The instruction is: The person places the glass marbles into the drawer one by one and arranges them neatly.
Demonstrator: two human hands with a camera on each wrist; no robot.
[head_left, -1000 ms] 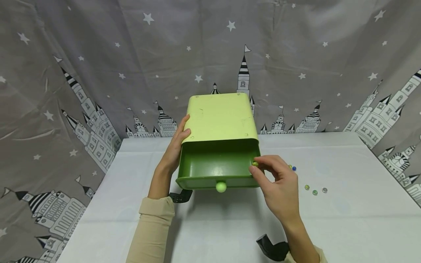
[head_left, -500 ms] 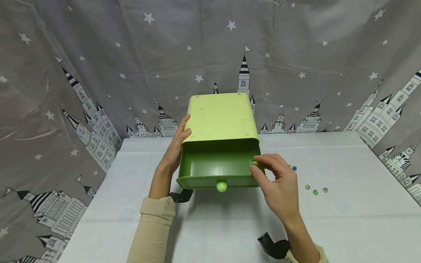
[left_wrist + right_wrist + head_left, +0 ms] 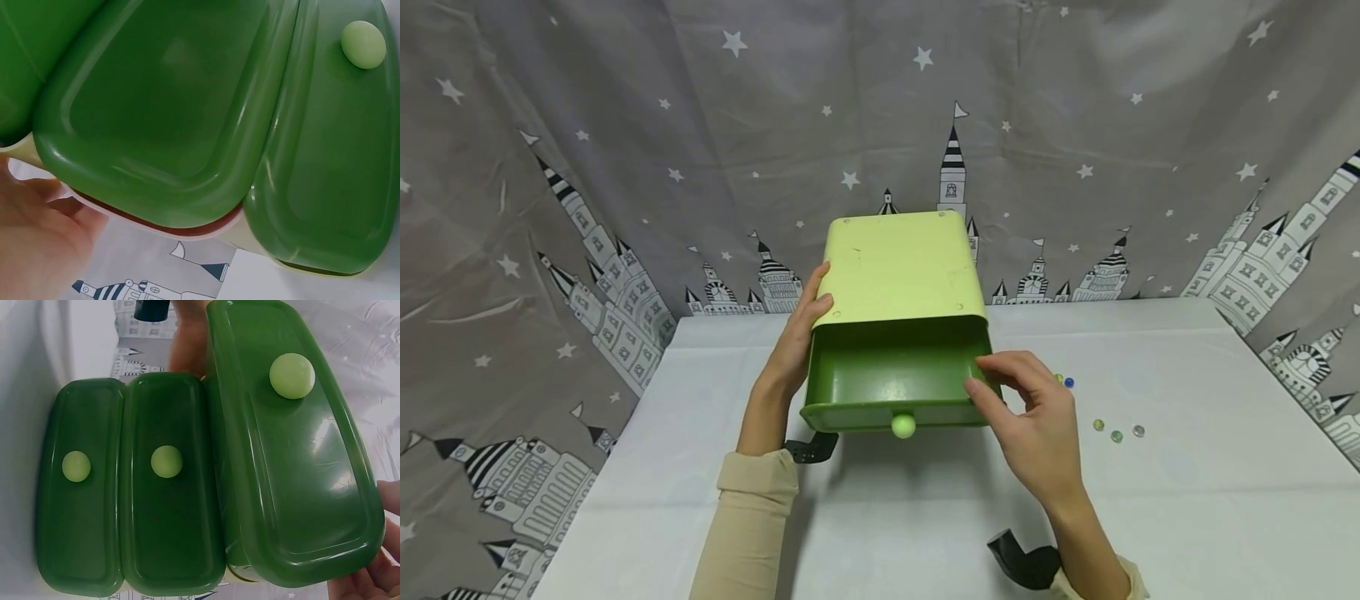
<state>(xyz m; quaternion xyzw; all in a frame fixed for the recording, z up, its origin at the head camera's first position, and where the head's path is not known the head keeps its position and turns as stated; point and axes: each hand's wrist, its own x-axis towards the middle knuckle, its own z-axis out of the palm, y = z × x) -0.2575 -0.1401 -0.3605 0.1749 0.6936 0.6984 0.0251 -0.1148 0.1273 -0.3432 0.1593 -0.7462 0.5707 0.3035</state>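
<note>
A small drawer cabinet (image 3: pixel 902 267) with a pale yellow-green shell stands at the table's centre, its top green drawer (image 3: pixel 880 417) pulled out. My left hand (image 3: pixel 793 350) rests against the cabinet's left side, fingertips at the upper edge. My right hand (image 3: pixel 1033 408) is over the drawer's right wall, thumb and forefinger apart with nothing visible between them. No marble shows in the visible part of the drawer; its deeper part lies under the shell. Two lower drawers, a middle one (image 3: pixel 169 512) and a bottom one (image 3: pixel 81 519), are shut in the right wrist view.
Right of the cabinet, several glass marbles lie on the white tabletop: a blue marble (image 3: pixel 1069 382), a yellowish marble (image 3: pixel 1059 377), a green marble (image 3: pixel 1117 436) and others. A grey curtain (image 3: pixel 880 100) printed with castles hangs behind.
The yellow-green marble that was pinched in my right hand has left the fingers and is out of sight. The thumb and forefinger have stayed in place. My left hand has not moved.
</note>
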